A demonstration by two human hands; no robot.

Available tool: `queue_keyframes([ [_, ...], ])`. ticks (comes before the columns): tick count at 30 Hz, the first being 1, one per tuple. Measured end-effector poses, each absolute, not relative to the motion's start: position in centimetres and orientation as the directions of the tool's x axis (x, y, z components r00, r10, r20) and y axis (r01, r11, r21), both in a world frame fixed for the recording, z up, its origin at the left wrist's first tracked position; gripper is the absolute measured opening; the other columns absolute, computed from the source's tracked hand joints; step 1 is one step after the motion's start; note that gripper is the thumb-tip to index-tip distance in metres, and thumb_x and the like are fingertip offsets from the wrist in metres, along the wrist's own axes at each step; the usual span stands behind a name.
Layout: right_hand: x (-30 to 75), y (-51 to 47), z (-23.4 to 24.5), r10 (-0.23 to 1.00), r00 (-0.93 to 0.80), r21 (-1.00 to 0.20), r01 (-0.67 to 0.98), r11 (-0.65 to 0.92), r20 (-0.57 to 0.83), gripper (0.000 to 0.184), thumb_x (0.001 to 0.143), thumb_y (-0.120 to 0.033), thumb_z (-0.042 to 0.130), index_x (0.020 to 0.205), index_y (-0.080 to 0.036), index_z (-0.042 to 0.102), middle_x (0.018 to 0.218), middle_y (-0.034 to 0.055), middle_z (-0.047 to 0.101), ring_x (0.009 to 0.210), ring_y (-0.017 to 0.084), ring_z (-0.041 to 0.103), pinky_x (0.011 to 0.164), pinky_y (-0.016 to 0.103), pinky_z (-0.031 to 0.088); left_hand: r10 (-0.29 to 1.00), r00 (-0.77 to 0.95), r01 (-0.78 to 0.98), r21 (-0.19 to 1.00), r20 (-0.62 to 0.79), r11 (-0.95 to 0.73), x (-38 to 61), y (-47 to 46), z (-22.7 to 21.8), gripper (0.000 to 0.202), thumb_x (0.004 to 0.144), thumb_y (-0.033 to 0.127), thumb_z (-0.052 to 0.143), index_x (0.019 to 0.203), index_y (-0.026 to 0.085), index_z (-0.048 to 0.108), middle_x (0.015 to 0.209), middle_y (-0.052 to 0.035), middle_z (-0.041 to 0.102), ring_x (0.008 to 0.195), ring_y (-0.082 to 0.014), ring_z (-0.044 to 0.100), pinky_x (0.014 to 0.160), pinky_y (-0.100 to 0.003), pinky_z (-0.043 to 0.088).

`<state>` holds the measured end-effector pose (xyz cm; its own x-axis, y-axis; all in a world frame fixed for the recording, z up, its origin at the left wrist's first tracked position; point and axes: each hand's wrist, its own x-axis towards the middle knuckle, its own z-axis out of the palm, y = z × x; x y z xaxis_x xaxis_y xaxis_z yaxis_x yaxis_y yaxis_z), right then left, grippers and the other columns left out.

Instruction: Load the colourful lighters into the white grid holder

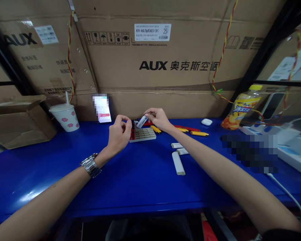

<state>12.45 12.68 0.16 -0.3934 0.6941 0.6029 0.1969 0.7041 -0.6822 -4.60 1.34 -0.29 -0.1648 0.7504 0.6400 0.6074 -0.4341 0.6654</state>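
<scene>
Tube (141,121), white w/ dark print, pinched by R hand (159,119).

A compartment tray (142,135) stands between left hand (119,132) and right hand (160,119), white tubes (178,163) just beside it

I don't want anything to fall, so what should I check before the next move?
1. White stick pinched in the right hand: ok.
2. Left hand holding something: cannot tell, its fingers hide it.
3. Beige compartment tray lying flat on the blue table: ok.
4. Free compartments in the tray: cannot tell, too small to see.
5. Loose white tube apart from both hands: ok.
</scene>
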Motion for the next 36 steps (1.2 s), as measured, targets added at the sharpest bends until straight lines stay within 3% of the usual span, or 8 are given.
queue_keyframes([
  [5,11.2,12.6,-1.3,0.619,-0.442,-0.534,0.314,0.785,0.650,0.014,0.083,-0.031,0.056,0.083,-0.017,0.062,0.080,0.0044,0.063,0.069,0.014,0.057,0.067,0.026,0.042,0.708,0.045,0.705,0.480,0.705,-0.523,-4.4,1.0,-0.4,0.014,0.087,0.025,0.045,0.076,0.019,0.050,0.056,0.0026,0.053,0.048,-0.0091,0.048,0.050,-0.023,0.036],
  [10,10.1,11.8,-1.1,0.573,-0.493,-0.463,0.338,0.820,0.655,0.011,0.083,-0.030,0.055,0.081,-0.019,0.052,0.074,0.0010,0.060,0.068,0.013,0.054,0.066,0.024,0.040,0.616,0.429,0.698,0.191,0.660,-0.690,-3.5,0.2,-1.0,0.023,0.088,0.023,0.042,0.068,0.018,0.051,0.056,0.0015,0.051,0.050,-0.0098,0.047,0.053,-0.023,0.038],
  [13,10.3,11.5,-1.1,0.533,-0.541,-0.405,0.346,0.846,0.651,0.008,0.084,-0.025,0.053,0.089,-0.019,0.050,0.078,0.0017,0.060,0.070,0.014,0.055,0.068,0.025,0.040,0.537,0.613,0.621,0.068,0.580,-0.781,-2.6,-0.8,-1.4,0.021,0.091,0.023,0.039,0.086,0.015,0.057,0.068,-0.0034,0.058,0.059,-0.0126,0.052,0.058,-0.026,0.045],
  [15,10.7,11.3,-1.2,0.516,-0.571,-0.369,0.361,0.856,0.638,0.019,0.084,-0.022,0.052,0.102,-0.020,0.047,0.079,0.0016,0.061,0.071,0.014,0.056,0.069,0.025,0.041,0.500,0.689,0.582,0.012,0.525,-0.813,-2.0,-1.5,-1.4,0.025,0.092,0.022,0.036,0.103,0.012,0.057,0.080,-0.0074,0.060,0.068,-0.0154,0.056,0.064,-0.029,0.049],
  [18,11.2,11.3,-1.0,0.513,-0.622,-0.320,0.403,0.858,0.592,0.038,0.082,-0.015,0.052,0.117,-0.020,0.040,0.082,0.0025,0.062,0.071,0.015,0.058,0.068,0.026,0.041,0.451,0.783,0.504,-0.012,0.429,-0.864,-1.2,-2.5,-1.2,0.031,0.090,0.014,0.037,0.116,0.012,0.053,0.101,-0.0130,0.059,0.086,-0.0191,0.058,0.077,-0.032,0.051],
  [23,10.4,11.3,0.4,0.482,-0.697,-0.245,0.419,0.875,0.531,0.050,0.081,-0.007,0.051,0.126,-0.021,0.036,0.089,0.0062,0.066,0.071,0.016,0.058,0.064,0.025,0.040,0.424,0.846,0.444,0.014,0.323,-0.896,-0.8,-2.8,-1.0,0.046,0.082,0.006,0.041,0.126,0.015,0.048,0.123,-0.0150,0.052,0.107,-0.0238,0.053,0.093,-0.039,0.046],
  [29,8.5,10.5,1.1,0.460,-0.745,-0.150,0.447,0.882,0.483,0.039,0.085,-0.009,0.052,0.121,-0.020,0.041,0.095,0.0082,0.067,0.073,0.017,0.060,0.064,0.027,0.038,0.437,0.867,0.453,-0.013,0.241,-0.892,-0.7,-2.9,-1.0,0.053,0.084,0.006,0.040,0.135,0.020,0.043,0.142,-0.0114,0.044,0.115,-0.0268,0.048,0.096,-0.044,0.042],
  [36,10.6,7.5,2.3,0.536,-0.737,0.100,0.621,0.778,0.412,0.031,0.092,-0.024,0.048,0.122,-0.017,0.040,0.106,0.0136,0.066,0.087,0.024,0.062,0.070,0.031,0.039,0.398,0.908,0.405,-0.033,0.129,-0.914,-0.4,-3.1,-0.8,0.056,0.085,0.007,0.040,0.138,0.023,0.041,0.145,-0.0027,0.047,0.127,-0.0249,0.041,0.095,-0.040,0.036],
])
